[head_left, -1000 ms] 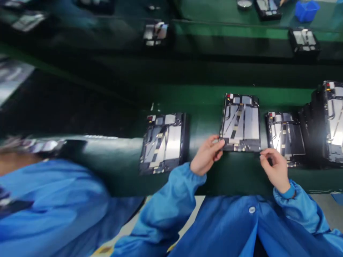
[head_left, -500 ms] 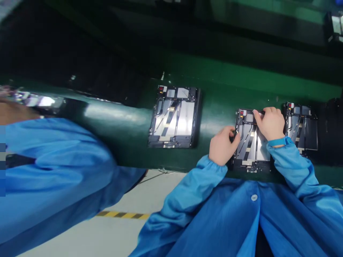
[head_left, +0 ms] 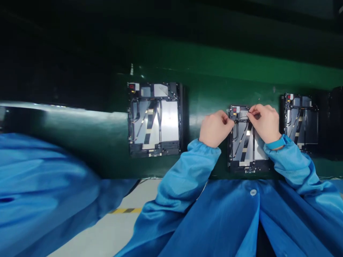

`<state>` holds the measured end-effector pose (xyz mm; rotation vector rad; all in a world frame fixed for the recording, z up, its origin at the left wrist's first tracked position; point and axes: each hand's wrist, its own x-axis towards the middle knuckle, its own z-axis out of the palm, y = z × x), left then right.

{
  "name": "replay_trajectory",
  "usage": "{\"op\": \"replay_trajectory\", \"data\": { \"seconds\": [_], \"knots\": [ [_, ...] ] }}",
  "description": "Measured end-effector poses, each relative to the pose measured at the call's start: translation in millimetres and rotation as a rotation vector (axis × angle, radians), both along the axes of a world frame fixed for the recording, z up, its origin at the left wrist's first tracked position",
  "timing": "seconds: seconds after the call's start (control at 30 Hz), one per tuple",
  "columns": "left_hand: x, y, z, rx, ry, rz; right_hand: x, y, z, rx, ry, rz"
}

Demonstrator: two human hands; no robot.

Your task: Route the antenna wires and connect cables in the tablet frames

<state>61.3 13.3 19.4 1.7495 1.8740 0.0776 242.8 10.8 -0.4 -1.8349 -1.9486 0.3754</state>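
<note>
- Open tablet (head_left: pixel 248 151): I see it flat on the green desk (head_left: pixel 209 82), at the near edge.
- Left grip (head_left: pixel 214 127): clenched on its top-left corner.
- Right grip (head_left: pixel 264 121): pinching its top edge.
- Second tablet (head_left: pixel 154 119): well apart, left.
- Third tablet (head_left: pixel 301 119): near, right.

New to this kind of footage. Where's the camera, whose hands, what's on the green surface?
No machine here: one person works bare-handed, filmed by a camera on their own head, looking down. Three opened tablets lie flat in a row on the green work surface. The left hand rests curled at the top-left corner of the middle tablet; the right hand, wearing a blue wristband, pinches at its top edge, at something too small to tell. The left tablet and right tablet lie untouched. The blue sleeve at far left belongs to another person.
</note>
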Motion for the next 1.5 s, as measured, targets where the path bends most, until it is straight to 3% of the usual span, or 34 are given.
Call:
{"op": "replay_trajectory", "data": {
  "seconds": [0.07,0.17,0.27,0.43,0.57,0.7,0.87,1.1,1.2,1.37,1.5],
  "knots": [
    [-9.4,-6.8,-2.4,0.022,0.02,0.058,-0.3,-10.4,2.7,0.026,-0.006,0.018],
    [-23.3,-19.0,-5.6,-0.04,0.252,0.12,-2.3,-24.3,7.3,0.036,-0.015,0.063],
    [-32.3,-27.2,-8.3,-0.06,0.332,0.082,-3.3,-35.3,10.6,0.023,0.013,0.121],
    [-30.6,-21.0,-17.0,0.139,-0.202,-0.023,0.5,-45.8,6.7,0.0,0.129,0.14],
    [-28.8,-6.8,-27.9,0.045,-0.513,-0.094,2.7,-49.3,-0.5,-0.031,0.234,0.138],
    [-36.3,3.5,-35.5,-0.103,-0.728,-0.077,2.1,-50.8,-4.5,-0.048,0.264,0.15],
    [-38.4,6.7,-39.2,-0.215,-0.873,0.012,2.1,-50.3,-6.6,-0.026,0.274,0.159],
    [-28.9,-1.4,-38.2,-0.181,-0.889,0.178,5.6,-49.9,-6.8,0.003,0.318,0.179],
    [-28.9,2.5,-29.6,-0.137,-0.729,0.066,7.4,-49.8,-6.0,0.007,0.309,0.186],
    [-25.1,24.3,-7.8,0.022,-0.303,-0.323,11.4,-48.7,-1.7,-0.023,0.295,0.191],
    [-19.7,44.2,-1.2,0.01,-0.199,-0.571,15.5,-47.5,1.7,-0.038,0.262,0.17]
  ]
}}
